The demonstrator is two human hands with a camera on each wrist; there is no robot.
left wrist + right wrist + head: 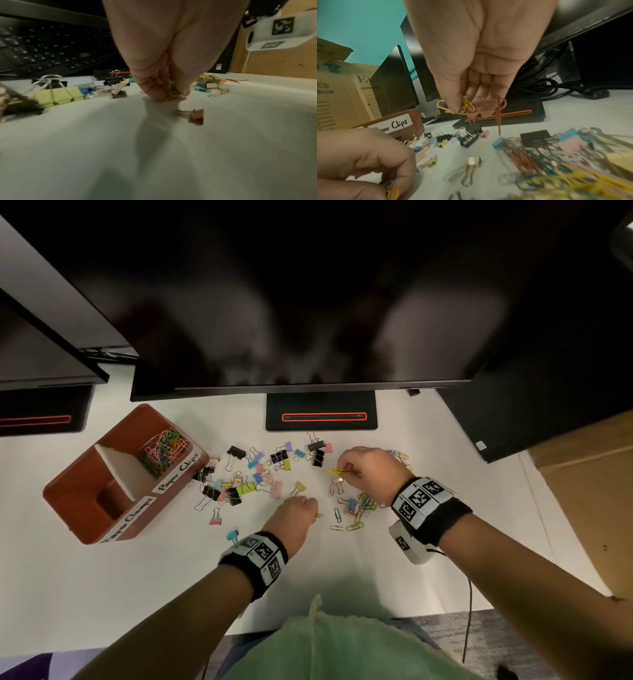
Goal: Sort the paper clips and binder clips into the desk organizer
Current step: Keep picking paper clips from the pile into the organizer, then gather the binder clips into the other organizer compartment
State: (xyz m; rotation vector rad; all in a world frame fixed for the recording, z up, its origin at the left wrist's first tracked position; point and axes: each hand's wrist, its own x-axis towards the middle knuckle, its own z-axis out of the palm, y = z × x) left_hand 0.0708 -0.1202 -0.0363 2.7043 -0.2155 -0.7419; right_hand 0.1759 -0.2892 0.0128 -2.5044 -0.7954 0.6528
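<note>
1. The right hand (368, 470) pinches yellow paper clips (464, 106) above the white desk (171, 577).
2. The left hand (294, 513) grips paper clips (172, 93) against the desk.
3. Binder clips (246, 470) lie scattered beside the brown desk organizer (78, 498), whose far compartment holds paper clips.

Your right hand (368, 470) pinches a bunch of yellow paper clips (335, 472) above the white desk (342, 559) — more coloured paper clips (359, 508) lie just below its wrist. Your left hand (296, 513) pinches a yellow clip (318, 515) at the desk surface. Left of both hands, scattered binder clips (246, 474) lead to the brown desk organizer (85, 508), its far compartment holding paper clips.
</note>
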